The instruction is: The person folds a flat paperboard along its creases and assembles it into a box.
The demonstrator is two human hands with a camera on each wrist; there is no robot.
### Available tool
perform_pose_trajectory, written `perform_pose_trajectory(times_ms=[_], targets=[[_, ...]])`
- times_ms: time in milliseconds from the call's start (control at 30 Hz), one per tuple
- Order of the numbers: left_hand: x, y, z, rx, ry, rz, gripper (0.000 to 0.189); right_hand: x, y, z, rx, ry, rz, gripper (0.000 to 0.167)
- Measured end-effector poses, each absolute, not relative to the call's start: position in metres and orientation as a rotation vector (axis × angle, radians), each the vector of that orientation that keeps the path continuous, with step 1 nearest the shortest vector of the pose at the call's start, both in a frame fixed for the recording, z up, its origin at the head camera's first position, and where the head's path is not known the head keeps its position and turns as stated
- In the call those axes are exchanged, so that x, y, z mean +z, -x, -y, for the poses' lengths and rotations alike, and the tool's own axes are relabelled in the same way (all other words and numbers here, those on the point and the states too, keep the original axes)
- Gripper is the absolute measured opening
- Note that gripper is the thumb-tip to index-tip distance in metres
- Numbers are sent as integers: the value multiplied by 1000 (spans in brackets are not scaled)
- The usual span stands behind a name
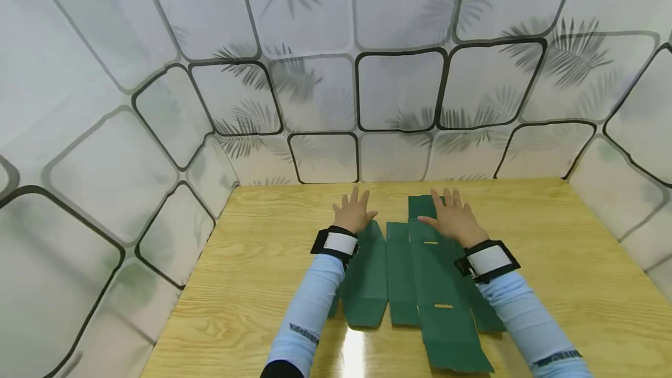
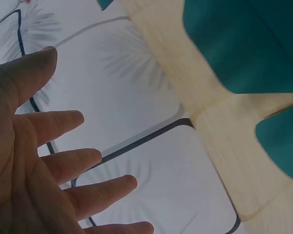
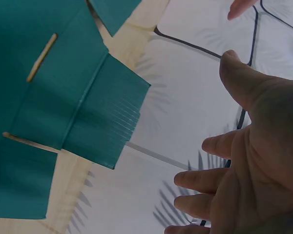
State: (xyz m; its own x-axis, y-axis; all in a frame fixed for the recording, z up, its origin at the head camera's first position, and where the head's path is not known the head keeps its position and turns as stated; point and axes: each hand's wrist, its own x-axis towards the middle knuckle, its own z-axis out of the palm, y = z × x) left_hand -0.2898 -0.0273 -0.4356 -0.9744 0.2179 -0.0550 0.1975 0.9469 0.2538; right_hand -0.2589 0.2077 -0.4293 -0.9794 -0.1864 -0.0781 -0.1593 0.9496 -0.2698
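A green cardboard box blank [image 1: 438, 273], unfolded, lies flat on the wooden table with its flaps and small slots showing. My left hand [image 1: 353, 214] hovers over its far left part, fingers spread and holding nothing. Above its far right part is my right hand [image 1: 455, 220], likewise spread, with nothing in it. In the left wrist view the left hand [image 2: 44, 156] stands apart from the green flaps [image 2: 254, 44]. The right wrist view shows a gap between the right hand [image 3: 254, 156] and an end flap [image 3: 107, 112] with fine crease lines.
The light wooden table [image 1: 252, 284] reaches back to a white curtain [image 1: 315, 98] with dark line patterns and leaf prints, which also hangs at both sides. Each wrist wears a black strap [image 1: 485, 261] over a light blue sleeve.
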Motion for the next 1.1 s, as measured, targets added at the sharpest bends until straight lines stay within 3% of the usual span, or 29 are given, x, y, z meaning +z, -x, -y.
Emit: perform_pose_trajectory(times_ms=[400, 733, 1100], targets=[[-460, 280, 30, 372, -342, -2920, 60, -450, 243, -208, -297, 327, -2908, 81], [-492, 266, 33, 135, -357, -2873, 65, -474, 214, -220, -315, 329, -2707, 100], [-485, 261, 44, 20, -534, -2745, 62, -489, 208, -225, -428, 385, -2664, 111]])
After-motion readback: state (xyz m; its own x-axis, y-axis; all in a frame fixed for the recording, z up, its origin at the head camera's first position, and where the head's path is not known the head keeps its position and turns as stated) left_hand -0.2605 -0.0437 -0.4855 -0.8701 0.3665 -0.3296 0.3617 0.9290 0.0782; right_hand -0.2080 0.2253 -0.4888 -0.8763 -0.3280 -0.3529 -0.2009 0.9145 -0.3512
